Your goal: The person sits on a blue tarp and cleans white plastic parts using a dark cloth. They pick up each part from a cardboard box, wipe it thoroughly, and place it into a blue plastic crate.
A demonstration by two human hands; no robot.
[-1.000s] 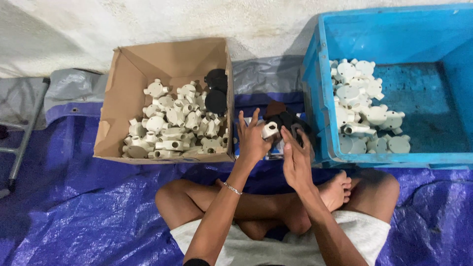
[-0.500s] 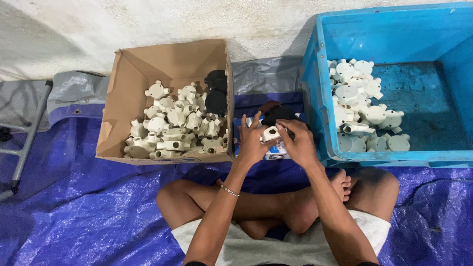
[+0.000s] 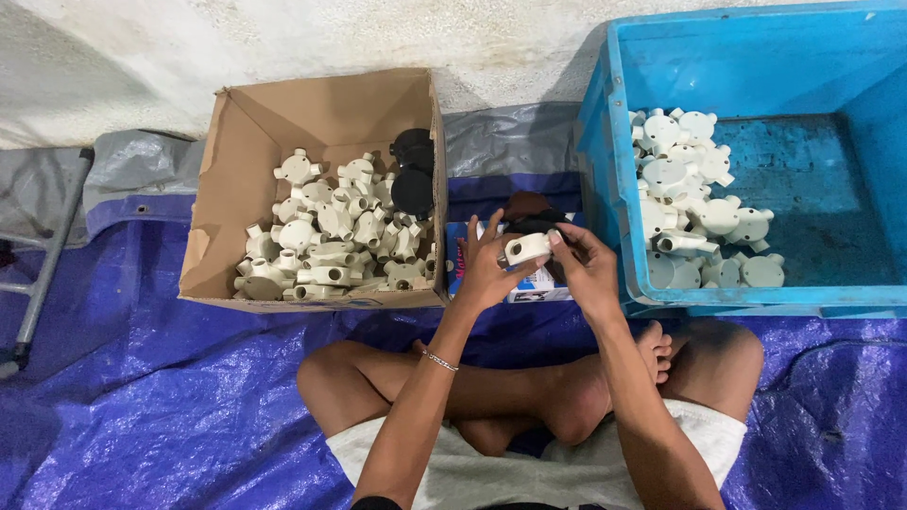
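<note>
Both hands meet over my crossed legs, between two containers. My left hand (image 3: 484, 269) grips a cream plastic conduit junction box (image 3: 526, 248) from the left side. My right hand (image 3: 584, 266) pinches the same box from the right, its fingertips on the end. A black round lid (image 3: 532, 225) shows just behind the box. Under the hands lies a small blue and white carton (image 3: 535, 284), partly hidden.
A brown cardboard box (image 3: 227, 170) at the left holds several cream junction boxes and two black round lids (image 3: 413, 175). At the right, a blue plastic crate (image 3: 614, 123) holds several more. A blue tarp (image 3: 142, 397) covers the floor; a metal frame (image 3: 38, 283) stands far left.
My right hand has closed in onto the junction box from the right. One second ago it stood beside the box with its fingers spread. The left hand has barely shifted.
</note>
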